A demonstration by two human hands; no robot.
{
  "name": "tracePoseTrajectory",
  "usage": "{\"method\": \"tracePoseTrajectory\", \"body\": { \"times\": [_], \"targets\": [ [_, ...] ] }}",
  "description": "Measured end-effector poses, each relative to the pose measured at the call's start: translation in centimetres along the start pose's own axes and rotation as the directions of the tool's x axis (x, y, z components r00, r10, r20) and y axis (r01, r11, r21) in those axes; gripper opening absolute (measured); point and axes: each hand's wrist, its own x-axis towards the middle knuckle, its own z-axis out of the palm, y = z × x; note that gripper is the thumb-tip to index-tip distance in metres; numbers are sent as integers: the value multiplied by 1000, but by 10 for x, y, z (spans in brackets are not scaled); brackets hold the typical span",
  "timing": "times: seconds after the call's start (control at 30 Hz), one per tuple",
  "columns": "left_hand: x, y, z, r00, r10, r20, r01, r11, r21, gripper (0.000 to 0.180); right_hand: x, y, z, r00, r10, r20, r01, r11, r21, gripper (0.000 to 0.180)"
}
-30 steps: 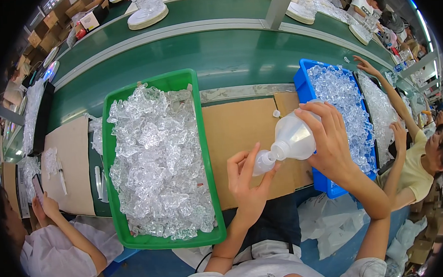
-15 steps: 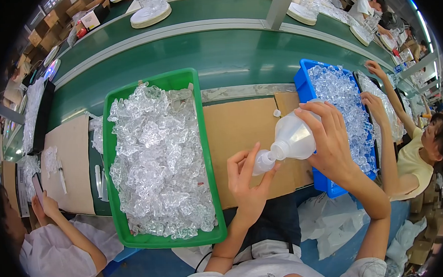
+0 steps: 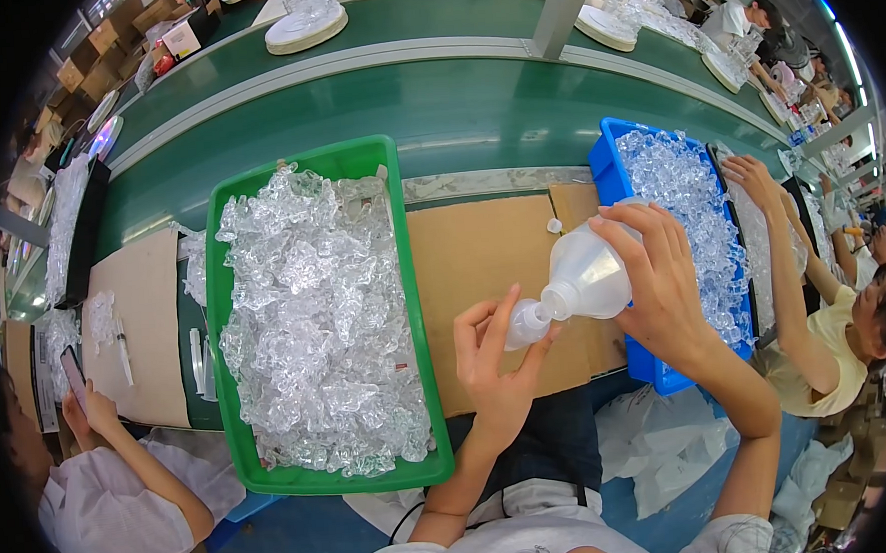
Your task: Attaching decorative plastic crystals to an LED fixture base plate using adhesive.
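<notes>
My left hand is closed around a small translucent bottle, with thumb and fingers on its sides. A larger translucent white bottle lies tilted in my right hand, whose fingers wrap over its far end. The large bottle's neck points down to the left and meets the small bottle's top. I cannot tell whether liquid is flowing between them. Just beyond the bottles, a small white cap rests on the brown cardboard sheet.
Clear plastic pieces fill a green bin on my left and a blue bin on my right. Syringes lie left of the green bin. One person holds a phone at left; another reaches over the bench at right.
My hands and both bottles have hardly moved. At right, the co-worker has shifted downward and outward, and a raised hand has come down toward the clear pieces.
</notes>
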Motion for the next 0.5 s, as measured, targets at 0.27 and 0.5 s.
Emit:
{"method": "tracePoseTrajectory", "body": {
  "times": [0.27,0.5],
  "targets": [
    [0,0,1,1000,-8,1,8,1000,3,55,0,1,0,1000,-4,4,4,1000,-2,71],
    [0,0,1,1000,-7,-1,7,1000,5,55,1,1,0,1000,-4,7,4,1000,-1,71]
  ]
}}
